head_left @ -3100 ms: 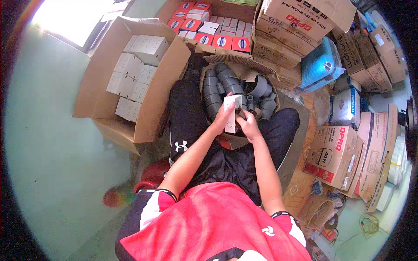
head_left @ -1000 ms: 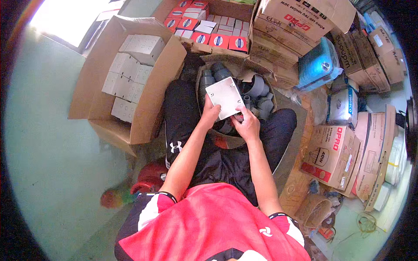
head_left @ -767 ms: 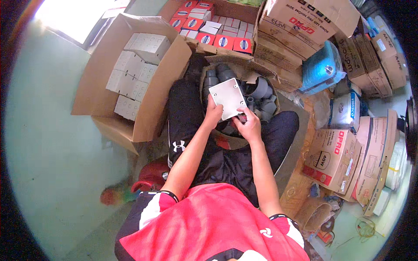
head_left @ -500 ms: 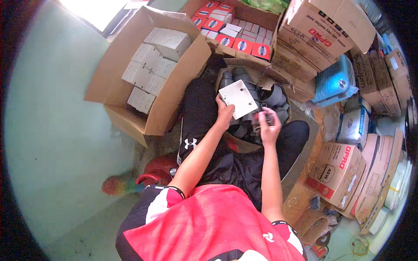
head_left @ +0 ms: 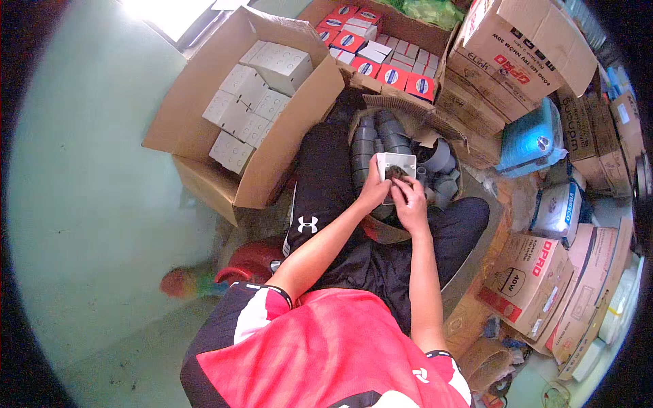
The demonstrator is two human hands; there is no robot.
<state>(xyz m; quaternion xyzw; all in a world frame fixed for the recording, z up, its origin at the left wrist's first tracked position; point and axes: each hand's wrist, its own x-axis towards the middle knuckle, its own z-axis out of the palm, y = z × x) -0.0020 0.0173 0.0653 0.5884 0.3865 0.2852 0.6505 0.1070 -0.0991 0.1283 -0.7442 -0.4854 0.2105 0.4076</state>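
My left hand (head_left: 373, 188) is closed round the left side of a white plastic electrical box (head_left: 409, 160), whose hollow side faces up toward me. Inside the box, the fingertips of my right hand (head_left: 411, 205) are pinched at a small dark thing (head_left: 396, 173), too small and partly covered to name. Both hands hover above an open carton (head_left: 445, 126) between my legs. Dark grey pipe fittings (head_left: 391, 130) fill that carton, some in stacked rows.
Left of my legs, an open carton (head_left: 180, 132) holds stacked white boxes (head_left: 252, 98). Beyond stands a carton of red-and-white packets (head_left: 381, 71). To the right are stacked cartons (head_left: 524, 279), a blue plastic container (head_left: 529, 139) and a blue-and-white box (head_left: 556, 212). A red object (head_left: 248, 265) lies by my left hip.
The white box has tipped over from its flat back to its hollow side and come lower. My right hand has moved from beside the box to inside it.
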